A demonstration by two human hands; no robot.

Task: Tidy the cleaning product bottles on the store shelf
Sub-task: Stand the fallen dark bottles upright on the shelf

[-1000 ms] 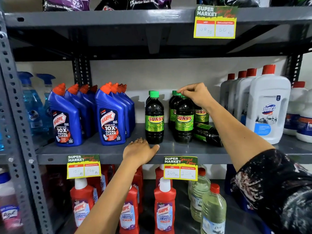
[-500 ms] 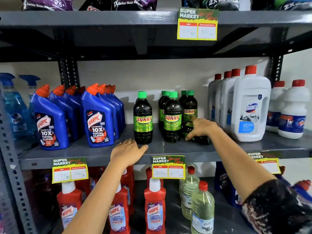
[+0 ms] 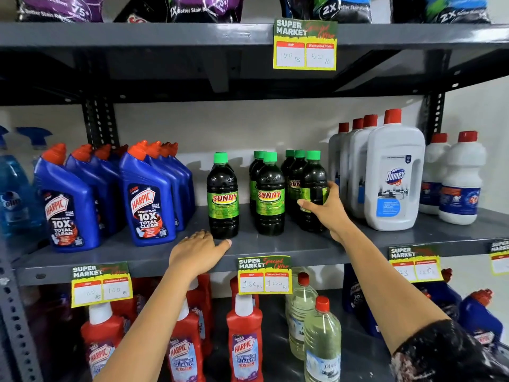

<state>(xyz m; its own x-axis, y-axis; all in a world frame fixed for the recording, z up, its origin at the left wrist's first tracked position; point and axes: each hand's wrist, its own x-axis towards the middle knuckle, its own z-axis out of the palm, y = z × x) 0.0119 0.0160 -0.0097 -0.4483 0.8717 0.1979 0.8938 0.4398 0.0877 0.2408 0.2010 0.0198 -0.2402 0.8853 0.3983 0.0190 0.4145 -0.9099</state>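
Several dark Sunny bottles with green caps stand on the middle grey shelf (image 3: 275, 246). My right hand (image 3: 326, 208) grips the rightmost Sunny bottle (image 3: 314, 177), which stands upright with its label turned partly away. Two more Sunny bottles (image 3: 270, 194) stand in front to its left, one of them alone (image 3: 222, 197). My left hand (image 3: 199, 250) rests flat on the shelf's front edge, just below the lone bottle, holding nothing.
Blue Harpic bottles (image 3: 147, 199) fill the shelf's left part, white Domex bottles (image 3: 394, 177) the right. Red Harpic bottles (image 3: 243, 340) and clear bottles (image 3: 322, 337) stand on the lower shelf. Price tags (image 3: 265, 275) hang on the shelf edges.
My right hand went from the bottle tops down to a Sunny bottle lying on its side; that bottle now stands upright in my grip. My left hand stayed on the shelf edge.
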